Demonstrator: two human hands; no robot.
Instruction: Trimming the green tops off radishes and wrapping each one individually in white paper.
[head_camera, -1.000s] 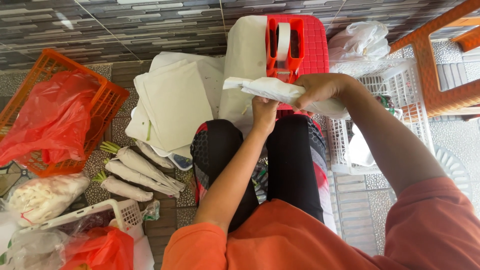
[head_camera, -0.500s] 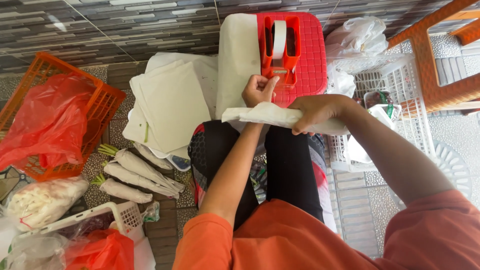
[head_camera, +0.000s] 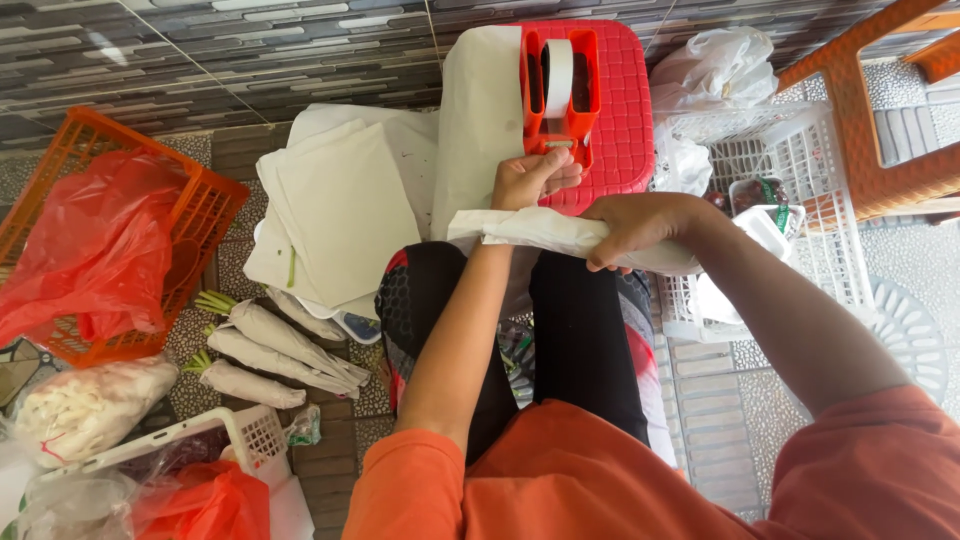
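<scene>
Overhead, right hand (head_camera: 640, 225) clenched around paper-wrapped bundle (head_camera: 540, 230), left hand (head_camera: 535, 178) fingers pinching tape dispenser (head_camera: 558, 85)

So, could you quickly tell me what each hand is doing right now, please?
Left hand: fingers pinched at the tape dispenser, apparently on the tape end.
Right hand: closed around the paper-wrapped bundle.

Tape dispenser (head_camera: 558, 90): on the stool (head_camera: 620, 110), ahead of the knees.
Paper stack (head_camera: 340, 210): left of stool.
Wrapped bundles (head_camera: 270, 350): floor, left.
</scene>
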